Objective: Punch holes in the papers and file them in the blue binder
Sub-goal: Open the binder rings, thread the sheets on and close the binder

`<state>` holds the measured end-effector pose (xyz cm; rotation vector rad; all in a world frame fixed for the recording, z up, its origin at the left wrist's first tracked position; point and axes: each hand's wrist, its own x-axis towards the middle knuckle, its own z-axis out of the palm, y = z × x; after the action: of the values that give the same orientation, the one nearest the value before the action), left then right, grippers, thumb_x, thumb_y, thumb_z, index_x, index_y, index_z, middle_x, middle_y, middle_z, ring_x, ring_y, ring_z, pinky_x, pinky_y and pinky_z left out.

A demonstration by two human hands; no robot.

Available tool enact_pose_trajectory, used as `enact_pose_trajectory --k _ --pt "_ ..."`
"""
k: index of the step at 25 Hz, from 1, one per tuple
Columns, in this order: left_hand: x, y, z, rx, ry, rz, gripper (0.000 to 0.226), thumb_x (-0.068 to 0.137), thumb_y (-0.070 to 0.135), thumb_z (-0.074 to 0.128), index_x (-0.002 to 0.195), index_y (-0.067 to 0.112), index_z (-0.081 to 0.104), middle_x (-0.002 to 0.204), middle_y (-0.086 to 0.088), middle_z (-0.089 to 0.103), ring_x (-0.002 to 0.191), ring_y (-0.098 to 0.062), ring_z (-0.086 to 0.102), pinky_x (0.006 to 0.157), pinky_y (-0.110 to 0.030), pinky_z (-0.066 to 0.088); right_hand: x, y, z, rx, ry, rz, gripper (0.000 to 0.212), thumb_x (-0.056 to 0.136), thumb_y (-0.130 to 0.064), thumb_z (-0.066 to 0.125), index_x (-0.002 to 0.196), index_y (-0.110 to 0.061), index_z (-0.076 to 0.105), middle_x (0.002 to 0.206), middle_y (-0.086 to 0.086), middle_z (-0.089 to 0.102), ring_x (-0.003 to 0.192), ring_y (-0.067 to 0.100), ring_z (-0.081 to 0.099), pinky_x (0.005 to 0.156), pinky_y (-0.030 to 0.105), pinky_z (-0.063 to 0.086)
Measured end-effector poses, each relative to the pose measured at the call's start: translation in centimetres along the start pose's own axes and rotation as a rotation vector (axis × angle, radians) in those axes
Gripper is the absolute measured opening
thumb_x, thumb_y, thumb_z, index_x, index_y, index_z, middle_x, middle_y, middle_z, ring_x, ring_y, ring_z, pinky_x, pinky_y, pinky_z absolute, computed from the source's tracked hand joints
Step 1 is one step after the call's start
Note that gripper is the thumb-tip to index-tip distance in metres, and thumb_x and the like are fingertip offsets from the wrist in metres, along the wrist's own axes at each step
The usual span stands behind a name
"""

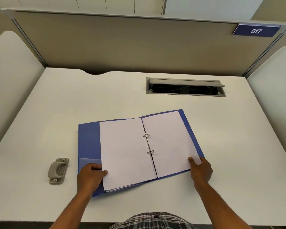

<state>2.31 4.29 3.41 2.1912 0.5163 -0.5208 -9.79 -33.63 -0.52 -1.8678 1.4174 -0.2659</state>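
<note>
A checked shirt (153,220) shows at the bottom edge, closest to the camera, with both forearms reaching forward over the white desk (40,113). The left hand (89,176) rests at the near left corner of the left stack of paper (125,152), thumb lying on top of the sheet and the other fingers curled down at the edge over the blue binder (87,142), so it pinches that corner. The right hand (201,171) grips the near right corner of the right stack of paper (168,144), thumb on top and fingers tucked beneath. The two hands are well apart, one at each side of the binder.

The binder lies open and flat in the middle of the desk, slightly turned, with the sheets threaded on its two metal rings (148,143) along the spine. To the left of the binder, apart from it, a grey hole punch (58,171) sits on the desk. Farther back is an open cable slot (185,87) in the desktop, then the beige partition with a blue label (256,31) reading 017.
</note>
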Motion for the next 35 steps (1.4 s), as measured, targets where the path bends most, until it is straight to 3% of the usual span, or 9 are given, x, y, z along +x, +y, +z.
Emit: enact_pose_trajectory --k 4,10,14,17,21,24,29,31,35 --pt "-0.6 0.6 0.3 0.109 0.091 0.154 0.041 0.075 0.026 0.085 0.101 0.017 0.054 0.092 -0.002 0.063 0.082 -0.024 0.061 0.073 -0.034 0.047 -0.6 -0.5 -0.6 0.097 0.060 0.012 0.040 0.091 -0.036 0.072 0.115 -0.004 0.067 0.113 0.017 0.072 0.099 0.037 0.067 0.095 0.051 0.054" --pt "-2.6 6.1 2.3 0.013 -0.067 0.337 0.017 0.086 0.032 0.074 0.096 0.021 0.066 0.079 0.004 0.066 0.074 -0.014 0.063 0.062 -0.023 0.048 -5.1 -3.7 -2.4 0.347 0.086 -0.242 0.010 0.088 -0.018 0.077 0.092 -0.015 0.069 0.086 0.001 0.071 0.080 0.023 0.065 0.070 0.038 0.059" --pt "-4.2 10.8 4.5 -0.131 -0.198 0.392 0.029 0.084 0.054 0.068 0.098 0.028 0.068 0.095 0.011 0.071 0.084 -0.013 0.070 0.075 -0.029 0.059 -9.5 -5.7 -1.6 0.299 -0.076 -0.664 0.015 0.086 -0.008 0.079 0.089 -0.017 0.067 0.085 -0.006 0.068 0.078 0.011 0.066 0.063 0.023 0.056" --pt "-5.1 13.8 5.9 -0.188 -0.244 0.357 0.051 0.077 0.072 0.060 0.104 0.029 0.063 0.106 0.010 0.068 0.093 -0.014 0.068 0.083 -0.034 0.060 -11.8 -6.1 0.3 0.206 -0.265 -0.884 0.011 0.086 -0.018 0.077 0.093 -0.017 0.069 0.091 -0.009 0.067 0.083 0.008 0.066 0.068 0.020 0.056" --pt "-5.1 14.6 5.8 -0.110 -0.163 0.318 0.054 0.087 0.048 0.068 0.131 0.020 0.053 0.127 -0.001 0.061 0.111 -0.023 0.061 0.092 -0.036 0.052 -12.9 -6.4 1.3 0.127 -0.467 -0.984 0.023 0.093 -0.043 0.068 0.103 -0.022 0.072 0.102 -0.013 0.072 0.092 0.002 0.067 0.076 0.022 0.058" --pt "-3.4 12.7 4.4 -0.085 -0.054 0.290 0.048 0.090 0.030 0.070 0.131 0.012 0.055 0.131 -0.008 0.062 0.115 -0.030 0.060 0.093 -0.038 0.049 -12.5 -6.2 1.0 0.172 -0.490 -0.935 0.028 0.094 -0.050 0.066 0.106 -0.025 0.072 0.105 -0.018 0.071 0.099 0.003 0.067 0.081 0.022 0.055" --pt "-0.4 8.9 1.8 -0.090 0.043 0.239 0.041 0.086 0.022 0.076 0.121 0.007 0.061 0.120 -0.011 0.066 0.104 -0.031 0.063 0.087 -0.037 0.051 -6.5 -2.3 1.3 0.002 -0.054 -0.587 0.020 0.091 -0.036 0.070 0.108 -0.026 0.067 0.113 -0.011 0.063 0.108 0.016 0.062 0.090 0.037 0.053" --pt "0.2 7.8 1.3 -0.074 0.068 0.240 0.036 0.085 0.021 0.077 0.114 0.007 0.061 0.113 -0.011 0.067 0.095 -0.026 0.061 0.082 -0.035 0.050 -3.9 -0.4 1.0 -0.183 0.045 -0.464 0.037 0.087 -0.038 0.073 0.118 -0.018 0.064 0.121 0.003 0.061 0.116 0.029 0.057 0.093 0.043 0.050" --pt "1.3 6.0 1.1 -0.039 0.102 0.237 0.034 0.082 0.018 0.079 0.108 0.008 0.060 0.103 -0.011 0.067 0.085 -0.022 0.059 0.075 -0.033 0.049 -1.5 1.3 0.2 -0.472 0.070 -0.240 0.091 0.072 -0.072 0.072 0.135 -0.010 0.048 0.132 0.014 0.050 0.121 0.037 0.049 0.091 0.052 0.050"
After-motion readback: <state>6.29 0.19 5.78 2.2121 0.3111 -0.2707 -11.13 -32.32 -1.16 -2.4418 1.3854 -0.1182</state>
